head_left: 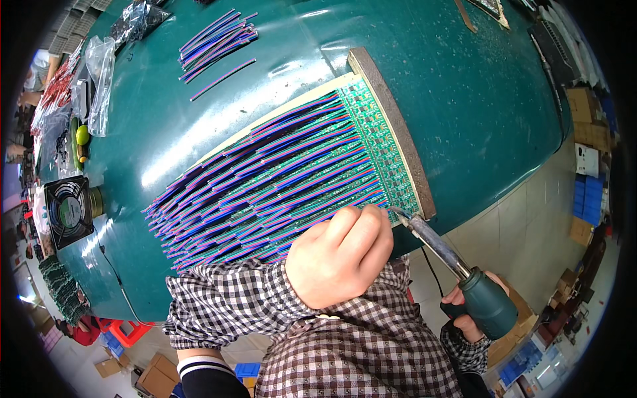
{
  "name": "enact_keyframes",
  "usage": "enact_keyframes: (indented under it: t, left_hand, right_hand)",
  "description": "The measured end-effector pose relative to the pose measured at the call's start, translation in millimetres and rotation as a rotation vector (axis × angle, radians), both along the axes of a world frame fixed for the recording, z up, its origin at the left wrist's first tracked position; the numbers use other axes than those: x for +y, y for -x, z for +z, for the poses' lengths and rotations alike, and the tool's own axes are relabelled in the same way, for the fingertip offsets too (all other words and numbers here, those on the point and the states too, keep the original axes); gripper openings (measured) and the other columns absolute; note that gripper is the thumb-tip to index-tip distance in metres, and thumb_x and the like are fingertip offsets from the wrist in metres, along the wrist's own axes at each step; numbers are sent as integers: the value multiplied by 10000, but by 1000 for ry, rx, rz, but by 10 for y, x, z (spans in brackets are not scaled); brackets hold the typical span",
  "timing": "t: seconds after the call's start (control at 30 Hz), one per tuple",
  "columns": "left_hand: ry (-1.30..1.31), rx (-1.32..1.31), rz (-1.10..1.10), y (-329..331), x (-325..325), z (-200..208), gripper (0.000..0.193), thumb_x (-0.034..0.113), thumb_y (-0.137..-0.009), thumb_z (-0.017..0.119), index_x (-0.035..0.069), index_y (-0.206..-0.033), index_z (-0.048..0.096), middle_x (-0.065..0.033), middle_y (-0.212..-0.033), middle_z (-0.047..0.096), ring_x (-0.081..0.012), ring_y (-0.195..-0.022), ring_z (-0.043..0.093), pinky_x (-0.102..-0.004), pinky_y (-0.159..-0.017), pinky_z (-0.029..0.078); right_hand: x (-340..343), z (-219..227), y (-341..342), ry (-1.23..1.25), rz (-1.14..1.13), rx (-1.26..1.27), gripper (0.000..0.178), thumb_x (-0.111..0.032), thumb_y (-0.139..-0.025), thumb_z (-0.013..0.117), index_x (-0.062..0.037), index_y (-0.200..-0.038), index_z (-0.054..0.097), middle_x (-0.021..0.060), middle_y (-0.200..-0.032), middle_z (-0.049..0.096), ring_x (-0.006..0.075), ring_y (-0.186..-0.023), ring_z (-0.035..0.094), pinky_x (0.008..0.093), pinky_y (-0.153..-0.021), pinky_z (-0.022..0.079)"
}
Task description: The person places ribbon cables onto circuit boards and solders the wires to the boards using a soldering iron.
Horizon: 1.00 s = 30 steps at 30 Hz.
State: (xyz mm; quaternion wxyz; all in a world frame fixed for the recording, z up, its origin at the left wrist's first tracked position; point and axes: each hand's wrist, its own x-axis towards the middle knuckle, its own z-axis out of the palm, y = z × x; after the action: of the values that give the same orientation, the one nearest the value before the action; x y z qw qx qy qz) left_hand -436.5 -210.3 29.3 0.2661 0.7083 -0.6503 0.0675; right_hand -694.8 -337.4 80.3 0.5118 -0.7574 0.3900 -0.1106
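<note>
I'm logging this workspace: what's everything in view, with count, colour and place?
Soldering iron: one, green and metallic, lower right.
Circuit boards: many, green, centre.
Attached wires: many, multicoloured, left of the boards.
Loose wires: many, multicoloured, table's upper left.
Bar: one, brown, right of the boards.
Table: one, green, centre.
Fan: one, black, table's left edge.
Clear bag: one, transparent, upper left.
Cardboard boxes: several, brown, right and lower left.
Plastic piece: one, red, lower left.
Other edge items: uncounted, too small to tell.
Left grip: one, bare, over the lower wires.
Right grip: one, bare, around the iron's handle.
</note>
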Motion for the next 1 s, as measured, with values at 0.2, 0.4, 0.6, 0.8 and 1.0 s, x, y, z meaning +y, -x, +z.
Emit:
enact_keyframes:
  t: [0.2, 0.4, 0.6, 0.8, 1.0]
  left_hand:
    - [0, 9, 6, -3, 8, -1, 334, 147, -678, 652, -6, -973, 690, -92, -1001, 622, -155, -794, 581, -239, -578, 469]
    - [-77, 76, 27, 19, 12, 110, 324, 82, -689, 728, -12, -999, 736, -85, -987, 641, -175, -777, 633, -270, -596, 530]
    - [2, 10, -7, 1, -12, 2, 349, 137, -646, 649, -12, -960, 690, -101, -998, 621, -165, -786, 579, -242, -585, 483]
    - [-52, 76, 22, 3, 12, 86, 344, 76, -662, 730, -22, -992, 737, -89, -985, 645, -178, -771, 631, -272, -604, 529]
    - [-57, 84, 15, 28, -25, 102, 343, 74, -658, 733, -22, -988, 737, -87, -978, 648, -178, -767, 633, -273, -602, 528]
  right_hand:
    - [-6, 7, -16, -13, -1, 10, 572, -664, -742, 824, -108, -878, 795, 33, -812, 729, 235, -704, 669, 355, -663, 538]
    - [8, -32, 67, 30, -10, -3, 584, -672, -739, 819, -106, -882, 795, 29, -810, 729, 234, -703, 667, 353, -682, 537]
    - [21, -14, -42, 32, -21, -42, 597, -661, -759, 805, -77, -882, 790, 23, -800, 742, 229, -722, 665, 356, -701, 533]
    - [5, -41, 25, 41, -11, -53, 591, -652, -766, 806, -73, -883, 785, 22, -807, 754, 221, -706, 659, 355, -691, 529]
    - [-18, -42, 66, 17, 6, -41, 567, -638, -770, 814, -82, -878, 789, 21, -796, 740, 231, -698, 657, 359, -678, 530]
